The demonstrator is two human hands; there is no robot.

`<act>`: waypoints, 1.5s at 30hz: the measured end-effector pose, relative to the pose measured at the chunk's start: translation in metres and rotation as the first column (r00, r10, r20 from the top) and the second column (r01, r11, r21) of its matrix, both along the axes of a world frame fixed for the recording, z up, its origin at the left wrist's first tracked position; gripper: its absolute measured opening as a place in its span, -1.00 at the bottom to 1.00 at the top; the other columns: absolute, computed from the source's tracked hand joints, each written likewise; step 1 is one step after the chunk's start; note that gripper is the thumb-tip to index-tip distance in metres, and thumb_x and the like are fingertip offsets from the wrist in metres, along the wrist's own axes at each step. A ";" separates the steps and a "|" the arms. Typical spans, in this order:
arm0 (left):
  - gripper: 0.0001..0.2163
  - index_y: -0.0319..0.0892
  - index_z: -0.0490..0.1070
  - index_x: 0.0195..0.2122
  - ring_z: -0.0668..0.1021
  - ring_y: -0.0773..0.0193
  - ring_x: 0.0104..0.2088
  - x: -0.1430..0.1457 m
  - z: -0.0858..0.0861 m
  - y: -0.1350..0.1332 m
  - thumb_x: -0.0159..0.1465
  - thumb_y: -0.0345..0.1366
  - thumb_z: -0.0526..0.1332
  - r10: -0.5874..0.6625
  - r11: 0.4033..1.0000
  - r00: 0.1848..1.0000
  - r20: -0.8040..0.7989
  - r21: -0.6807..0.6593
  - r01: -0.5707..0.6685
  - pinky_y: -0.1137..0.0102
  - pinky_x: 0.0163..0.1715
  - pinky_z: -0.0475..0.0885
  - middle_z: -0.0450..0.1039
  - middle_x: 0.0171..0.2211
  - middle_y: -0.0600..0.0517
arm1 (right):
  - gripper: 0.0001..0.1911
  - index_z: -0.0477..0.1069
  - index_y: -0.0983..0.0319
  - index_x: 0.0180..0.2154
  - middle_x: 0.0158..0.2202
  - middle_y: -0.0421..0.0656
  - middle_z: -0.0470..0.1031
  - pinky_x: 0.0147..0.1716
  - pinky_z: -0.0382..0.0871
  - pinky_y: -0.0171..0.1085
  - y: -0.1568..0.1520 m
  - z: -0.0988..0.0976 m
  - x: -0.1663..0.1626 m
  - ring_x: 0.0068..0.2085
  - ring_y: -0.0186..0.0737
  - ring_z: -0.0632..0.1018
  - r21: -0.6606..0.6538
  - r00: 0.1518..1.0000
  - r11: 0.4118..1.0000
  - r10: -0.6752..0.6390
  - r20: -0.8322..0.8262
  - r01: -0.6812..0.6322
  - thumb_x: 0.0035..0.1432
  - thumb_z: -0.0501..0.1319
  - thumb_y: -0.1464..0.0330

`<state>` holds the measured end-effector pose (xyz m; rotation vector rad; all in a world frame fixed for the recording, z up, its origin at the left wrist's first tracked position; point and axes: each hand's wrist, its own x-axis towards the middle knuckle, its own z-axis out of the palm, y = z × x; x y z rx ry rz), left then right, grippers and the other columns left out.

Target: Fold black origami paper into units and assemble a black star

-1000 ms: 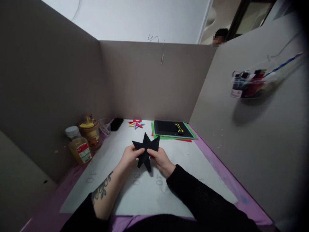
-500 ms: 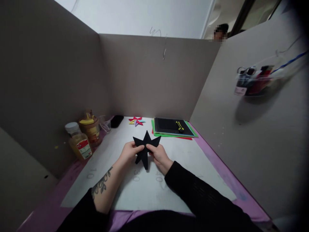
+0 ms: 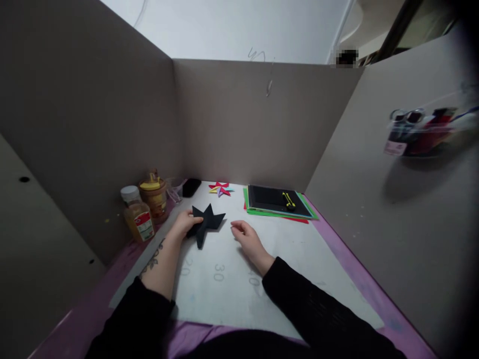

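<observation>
My left hand point(image 3: 185, 223) holds a black folded paper star point(image 3: 205, 223) by its left side, low over the white mat point(image 3: 239, 279) toward the left. My right hand point(image 3: 247, 238) rests on the mat to the right of the star, apart from it, fingers loosely curled with nothing in them.
Two bottles point(image 3: 139, 218) and a yellow-lidded jar point(image 3: 154, 195) stand at the left wall. A small black object point(image 3: 191, 187) and a coloured paper star point(image 3: 220, 188) lie at the back. A stack of coloured sheets point(image 3: 279, 202) carries a yellow-and-black clip point(image 3: 287, 199). A clear pouch of pens point(image 3: 422, 130) hangs on the right wall.
My right hand has let go of the black star. My left hand has carried the star to the left and down toward the mat.
</observation>
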<state>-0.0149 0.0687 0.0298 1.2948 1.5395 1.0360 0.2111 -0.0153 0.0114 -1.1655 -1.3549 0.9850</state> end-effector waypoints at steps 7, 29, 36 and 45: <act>-0.71 -0.25 0.47 -0.33 0.54 0.22 -0.51 0.008 -0.020 0.018 -0.13 -0.36 0.36 0.001 0.999 0.970 -0.245 0.051 0.012 0.48 -0.57 0.33 0.51 -0.54 0.03 | -0.39 0.29 0.35 0.11 0.20 0.11 0.22 0.17 0.04 0.01 0.032 0.003 -0.042 0.24 0.09 0.16 0.188 0.570 0.876 0.115 0.814 -0.445 0.09 0.21 0.17; -0.51 -0.23 0.18 0.22 0.25 0.07 0.22 0.033 -0.016 -0.008 0.33 -0.13 -0.11 -0.325 0.868 0.635 -0.701 0.045 0.494 0.26 0.14 0.19 0.24 0.18 -0.15 | -0.29 -0.05 0.34 0.29 0.29 0.07 0.04 0.22 -0.08 0.09 0.051 -0.015 -0.073 0.29 0.11 0.03 0.068 0.474 0.950 0.091 0.876 -0.306 0.16 0.05 0.25; -0.51 -0.31 0.16 0.22 0.08 -0.08 0.28 0.048 -0.019 -0.018 0.35 -0.16 -0.13 -0.291 0.858 0.436 -0.852 -0.031 0.513 0.09 0.18 0.06 0.08 0.26 -0.17 | -0.20 -0.04 0.36 0.28 0.32 0.10 -0.05 0.22 -0.13 0.10 0.012 -0.023 -0.019 0.32 0.15 -0.11 0.026 0.463 0.911 0.185 0.867 -0.412 0.15 0.07 0.06; -0.49 -0.07 0.17 0.23 0.00 -0.36 0.25 0.046 -0.015 -0.021 0.30 -0.04 -0.08 -0.282 0.888 0.399 -0.873 -0.080 0.453 -0.11 0.09 0.08 0.07 0.28 0.01 | -0.61 0.40 0.33 -0.01 0.02 0.07 0.43 0.05 0.20 -0.18 0.091 0.014 0.125 0.06 -0.06 0.40 0.198 0.326 0.974 -0.225 0.918 0.114 0.26 -0.02 0.28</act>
